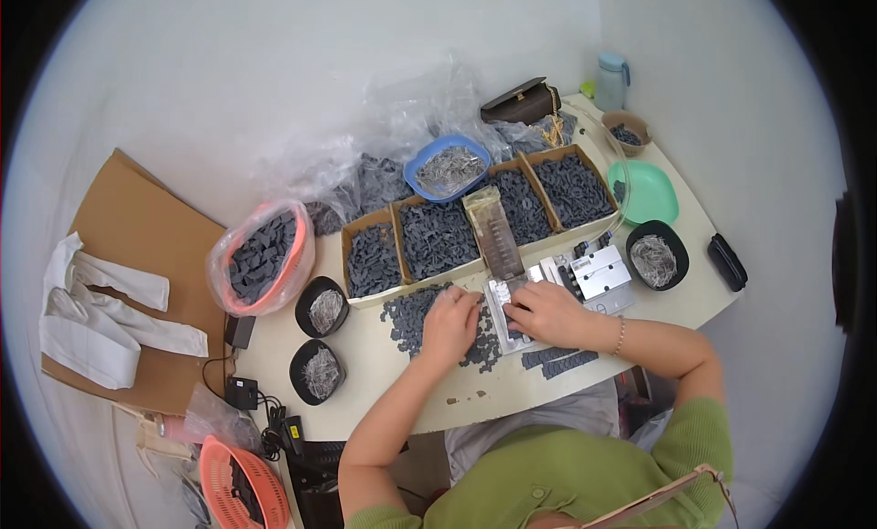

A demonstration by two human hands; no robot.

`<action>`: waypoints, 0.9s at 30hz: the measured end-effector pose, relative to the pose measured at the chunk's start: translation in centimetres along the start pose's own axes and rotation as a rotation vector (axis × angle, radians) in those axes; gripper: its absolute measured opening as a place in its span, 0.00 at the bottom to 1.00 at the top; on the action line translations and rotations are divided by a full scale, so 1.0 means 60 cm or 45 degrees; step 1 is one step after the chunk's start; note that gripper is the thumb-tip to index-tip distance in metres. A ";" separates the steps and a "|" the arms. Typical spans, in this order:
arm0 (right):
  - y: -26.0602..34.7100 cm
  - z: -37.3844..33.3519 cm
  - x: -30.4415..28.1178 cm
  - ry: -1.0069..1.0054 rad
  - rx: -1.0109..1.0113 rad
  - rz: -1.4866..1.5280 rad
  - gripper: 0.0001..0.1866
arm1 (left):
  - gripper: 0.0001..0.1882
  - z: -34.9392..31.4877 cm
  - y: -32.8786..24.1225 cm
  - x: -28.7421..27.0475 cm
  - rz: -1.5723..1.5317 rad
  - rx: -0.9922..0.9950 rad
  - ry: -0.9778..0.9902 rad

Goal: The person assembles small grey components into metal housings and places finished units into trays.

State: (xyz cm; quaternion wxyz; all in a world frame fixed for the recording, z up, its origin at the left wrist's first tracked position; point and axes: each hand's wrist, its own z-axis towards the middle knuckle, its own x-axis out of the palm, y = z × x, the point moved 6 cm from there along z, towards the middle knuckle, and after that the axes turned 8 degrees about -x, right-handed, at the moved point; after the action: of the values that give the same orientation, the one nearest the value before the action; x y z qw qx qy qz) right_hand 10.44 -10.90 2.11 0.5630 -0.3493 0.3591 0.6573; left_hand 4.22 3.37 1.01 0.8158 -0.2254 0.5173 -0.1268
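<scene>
Apparently partway: grey strips (pixel 568 365) lined up, many loose pieces (pixel 409 314) left; left hand (pixel 449 324) over pile, right hand (pixel 546 312) at tray (pixel 499 319), both curled, grasp unclear

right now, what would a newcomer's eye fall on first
Probably the long divided box, heaped with dark grey pieces, mid-way along the table. Next, the blue bowl of thin metal bits at the box's back edge, then the coral basket to its left and green tray to its right.
</scene>
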 end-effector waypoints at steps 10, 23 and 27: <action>0.029 0.042 0.022 0.080 -0.088 0.138 0.11 | 0.08 0.045 0.026 0.021 0.028 0.052 0.252; -0.075 0.012 -0.014 0.096 0.468 0.548 0.06 | 0.09 0.014 -0.044 0.006 -0.162 0.276 -0.056; -0.076 -0.001 -0.024 -0.052 0.334 0.446 0.06 | 0.12 -0.008 -0.083 0.035 0.260 0.363 0.136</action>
State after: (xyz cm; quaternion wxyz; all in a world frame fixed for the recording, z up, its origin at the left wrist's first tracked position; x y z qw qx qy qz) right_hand 15.14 -11.17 2.97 0.4878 -0.1920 0.4855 0.6997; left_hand 4.81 -1.99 1.69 0.8195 -0.0469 0.5568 -0.1271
